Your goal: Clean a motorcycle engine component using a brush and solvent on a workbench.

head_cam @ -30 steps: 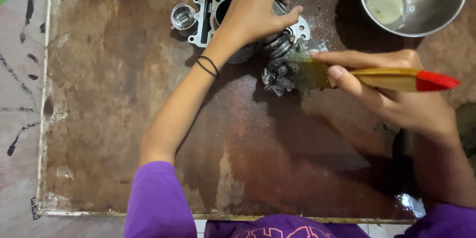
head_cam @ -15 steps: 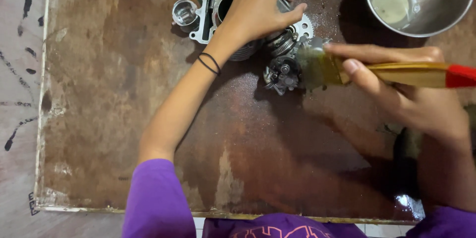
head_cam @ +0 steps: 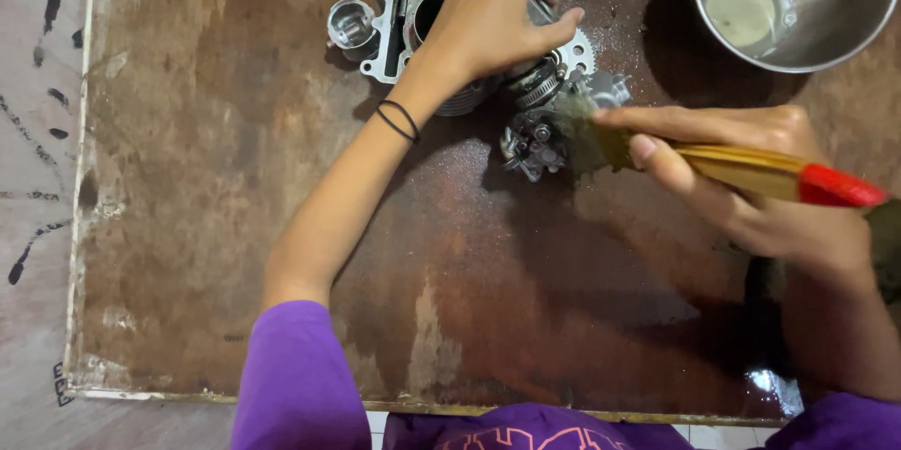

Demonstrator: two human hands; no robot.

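Open board (head_cam: 216, 225) to left and near edge: unobstructed approach. Far side crowded: metal cylinder block (head_cam: 399, 23), small piston (head_cam: 350, 24) just beside it, carburettor part (head_cam: 535, 140) near centre. Steel bowl (head_cam: 798, 4) blocks far-right corner. Left hand (head_cam: 497, 14) covers block; right hand (head_cam: 751, 178) w/ brush (head_cam: 741, 168) bars right-side access.

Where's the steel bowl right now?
In the head view the steel bowl sits at the top right corner of the brown board, just beyond the right hand holding the paintbrush.

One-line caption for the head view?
Left hand steadies metal engine parts while right hand works a paintbrush over them.
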